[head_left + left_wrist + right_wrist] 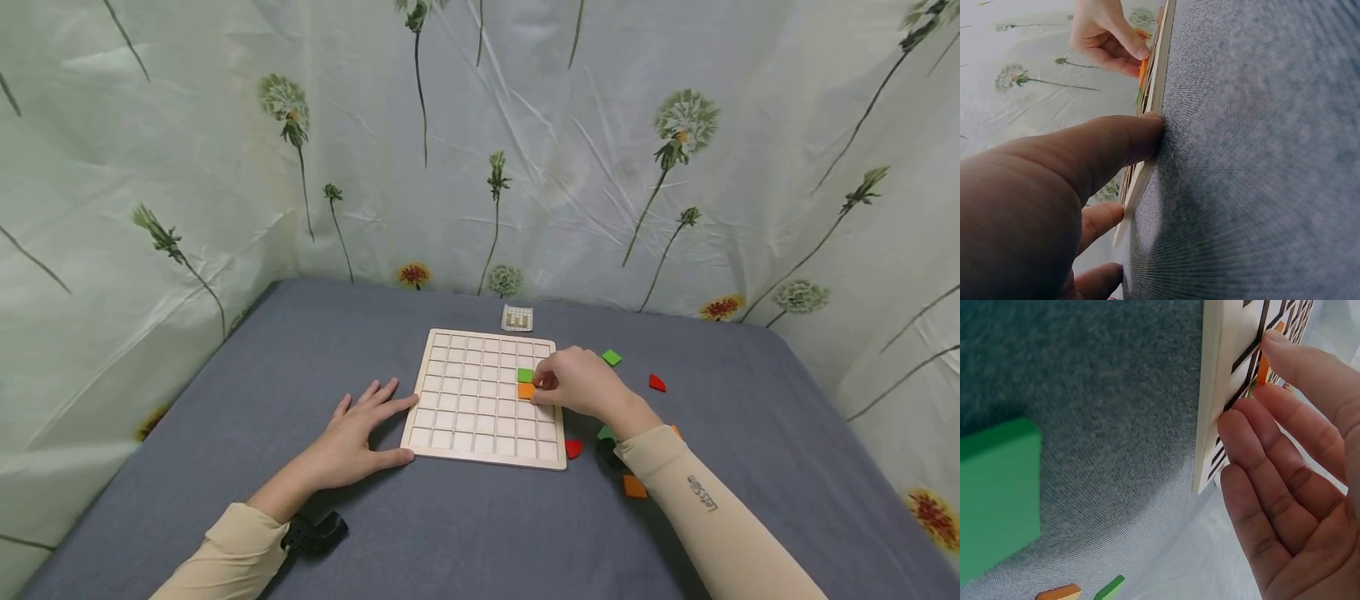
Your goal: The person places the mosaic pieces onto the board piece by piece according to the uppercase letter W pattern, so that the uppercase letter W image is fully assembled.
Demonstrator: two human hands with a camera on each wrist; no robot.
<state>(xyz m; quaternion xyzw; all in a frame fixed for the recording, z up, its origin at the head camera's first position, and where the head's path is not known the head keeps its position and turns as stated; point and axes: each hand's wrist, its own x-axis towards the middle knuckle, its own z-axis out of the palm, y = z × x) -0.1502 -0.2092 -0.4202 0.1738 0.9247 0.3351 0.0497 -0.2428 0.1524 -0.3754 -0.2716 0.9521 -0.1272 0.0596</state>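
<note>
A square wooden grid board [480, 406] lies on the grey cloth. My right hand [581, 385] is over its right side, thumb and index finger pinching an orange square tile [527, 391] at a cell. Directly behind that one, a green square tile [525, 375] sits on the board. In the right wrist view the orange tile [1264, 370] shows between thumb and index finger, the other fingers loosely bent beside the board's edge. My left hand [352, 439] is spread at the board's left edge, thumb near the front corner and index fingertip higher up; the left wrist view shows the thumb [1129, 137] against the rim.
Right of the board lie loose pieces: a green tile [612, 357], a red rounded piece [657, 382], another red piece [573, 449] by the board's edge, and an orange tile [634, 487]. A small patterned card [517, 318] lies behind the board. A flowered curtain [465, 167] hangs beyond.
</note>
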